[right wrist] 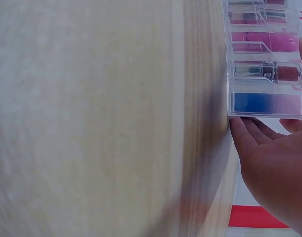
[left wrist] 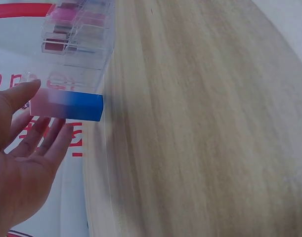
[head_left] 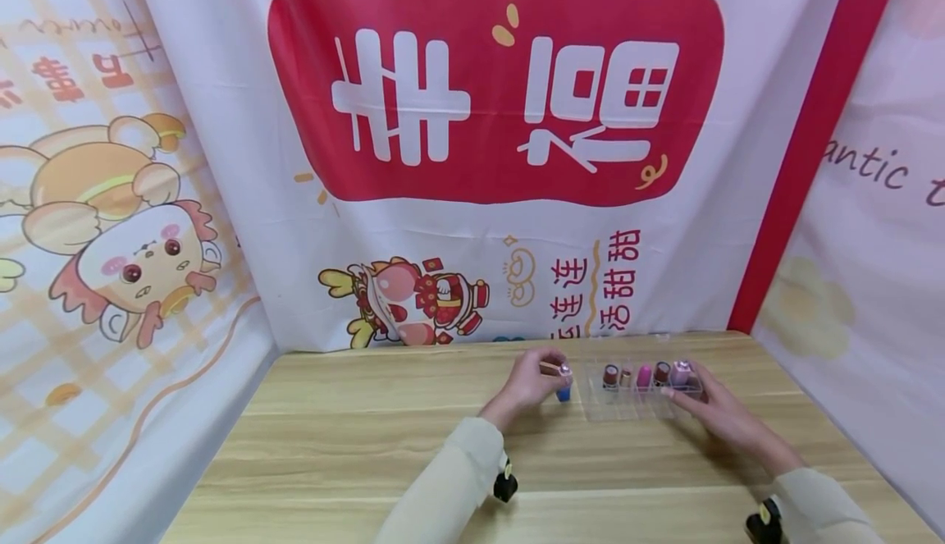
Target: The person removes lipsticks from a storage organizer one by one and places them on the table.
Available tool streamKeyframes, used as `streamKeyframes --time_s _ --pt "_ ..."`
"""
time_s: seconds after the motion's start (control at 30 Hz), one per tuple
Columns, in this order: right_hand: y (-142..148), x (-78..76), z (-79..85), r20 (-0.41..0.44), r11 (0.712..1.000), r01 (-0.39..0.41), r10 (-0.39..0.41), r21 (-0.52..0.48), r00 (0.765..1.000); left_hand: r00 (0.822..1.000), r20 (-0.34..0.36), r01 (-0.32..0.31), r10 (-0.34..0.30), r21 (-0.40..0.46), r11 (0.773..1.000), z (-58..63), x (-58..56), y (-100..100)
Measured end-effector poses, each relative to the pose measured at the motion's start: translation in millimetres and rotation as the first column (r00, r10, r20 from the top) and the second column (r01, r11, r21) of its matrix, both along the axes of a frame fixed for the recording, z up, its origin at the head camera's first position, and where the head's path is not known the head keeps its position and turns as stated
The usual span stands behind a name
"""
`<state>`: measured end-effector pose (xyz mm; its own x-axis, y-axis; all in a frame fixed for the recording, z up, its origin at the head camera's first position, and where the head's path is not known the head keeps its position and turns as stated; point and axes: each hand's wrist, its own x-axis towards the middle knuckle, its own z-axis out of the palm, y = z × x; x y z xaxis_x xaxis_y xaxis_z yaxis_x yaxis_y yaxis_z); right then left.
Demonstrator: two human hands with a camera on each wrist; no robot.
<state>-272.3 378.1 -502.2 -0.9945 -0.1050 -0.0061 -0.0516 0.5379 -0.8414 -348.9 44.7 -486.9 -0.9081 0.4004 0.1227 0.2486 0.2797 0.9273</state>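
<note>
My left hand (head_left: 530,378) pinches a square lipstick tube (left wrist: 66,104) by its pink upper end, which fades to blue at the base. The tube is just left of a clear lipstick organizer (head_left: 623,409); whether its base touches the table cannot be told. With fingers along the right wall and the thumb at the front, my right hand (head_left: 712,404) grips the organizer. Inside, a row of lipsticks stands upright: two dark red-topped ones (head_left: 610,376), a small one (head_left: 626,378), a bright pink one (head_left: 645,376), and another pink-and-blue tube (right wrist: 267,103) at the right end.
The organizer stands on a wood-grain table (head_left: 354,445) near its back edge. Behind hangs a white cloth (head_left: 244,224) with a red printed panel. Printed cloths also hang at left and right. Each wrist wears a black device (head_left: 505,482).
</note>
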Motion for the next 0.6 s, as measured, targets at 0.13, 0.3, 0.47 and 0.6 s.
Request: streamKeyframes --time_s 0.13,0.3,0.47,0.6 --pt "0 0.8 -0.3 -0.019 1.000 -0.002 0.002 0.003 1.000 0.999 0.040 -0.017 0.017 -0.007 1.000 -0.6 1.4 -3" --pt "-1 2.4 -3.1 -0.022 1.000 -0.001 0.001 -0.002 1.000 0.999 0.030 -0.027 0.028 -0.050 0.998 -0.3 4.0 -9" --pt "-1 2.0 -2.8 0.009 1.000 0.008 -0.008 0.001 1.000 0.999 -0.032 -0.041 0.038 -0.098 0.994 2.5 5.0 -14" --pt "-1 0.9 -1.4 -0.009 1.000 0.007 -0.007 -0.010 1.000 0.995 -0.091 -0.058 0.046 -0.135 0.989 6.9 5.1 -18"
